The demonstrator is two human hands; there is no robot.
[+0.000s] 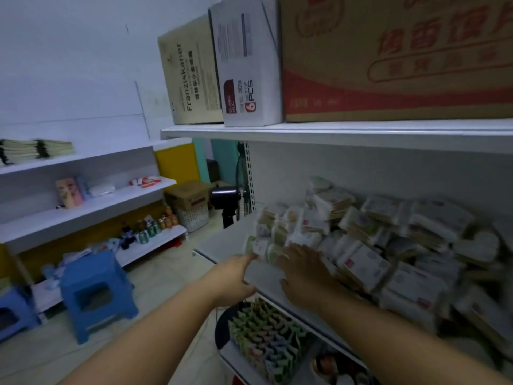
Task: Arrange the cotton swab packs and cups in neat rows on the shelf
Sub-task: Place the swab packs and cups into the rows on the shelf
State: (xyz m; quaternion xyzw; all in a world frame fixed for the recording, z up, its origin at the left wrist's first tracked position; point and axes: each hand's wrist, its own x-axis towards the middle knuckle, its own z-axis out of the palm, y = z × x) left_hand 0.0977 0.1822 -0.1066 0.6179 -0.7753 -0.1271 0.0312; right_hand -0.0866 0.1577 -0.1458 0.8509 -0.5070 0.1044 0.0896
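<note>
Several clear cotton swab packs [363, 245] lie in a loose, blurred heap across the white shelf [266, 279]. A short stack of upright packs [273, 232] stands at the shelf's left end. My left hand [236, 276] reaches to the left side of that stack, fingertips against a green-edged pack [251, 245]; how its fingers lie is hidden. My right hand [302, 273] lies flat with fingers spread against the stack's right side, touching the packs. I see no cups.
Three cardboard boxes [388, 59] fill the shelf above. Small colourful packets [266, 337] stand in rows on the shelf below. A blue stool [94, 293] stands on the floor at left, beside wall shelves with cans and bottles [152, 226]. A fan [224, 198] sits beyond the shelf end.
</note>
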